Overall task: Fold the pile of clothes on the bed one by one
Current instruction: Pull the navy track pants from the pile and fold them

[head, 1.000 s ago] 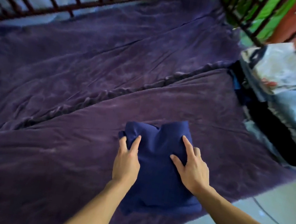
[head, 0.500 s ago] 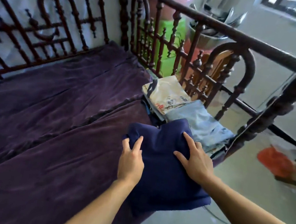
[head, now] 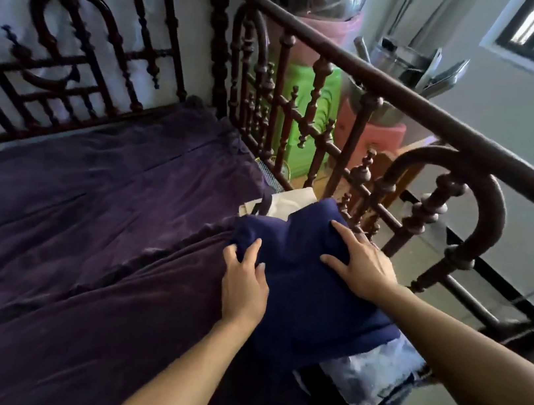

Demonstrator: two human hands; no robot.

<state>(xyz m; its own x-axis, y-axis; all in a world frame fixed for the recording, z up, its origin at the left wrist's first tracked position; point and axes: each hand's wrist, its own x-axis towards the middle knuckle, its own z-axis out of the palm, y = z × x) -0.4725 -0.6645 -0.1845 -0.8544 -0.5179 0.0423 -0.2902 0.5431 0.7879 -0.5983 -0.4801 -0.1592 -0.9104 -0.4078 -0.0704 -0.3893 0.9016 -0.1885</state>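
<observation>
On the purple bed (head: 81, 226), the left hand (head: 242, 285) lies flat on the folded blue cloth (head: 296, 297), fingers straight. The right hand (head: 361, 272) presses flat on it too. The cloth tops a pile (head: 369, 366) at the bed's edge, so a hard push might tip it off.

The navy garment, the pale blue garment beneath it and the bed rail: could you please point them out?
navy garment (head: 306, 298), head view, middle of its top.
pale blue garment (head: 368, 373), head view, edge below the navy one.
bed rail (head: 412, 101), head view, top bar.
</observation>
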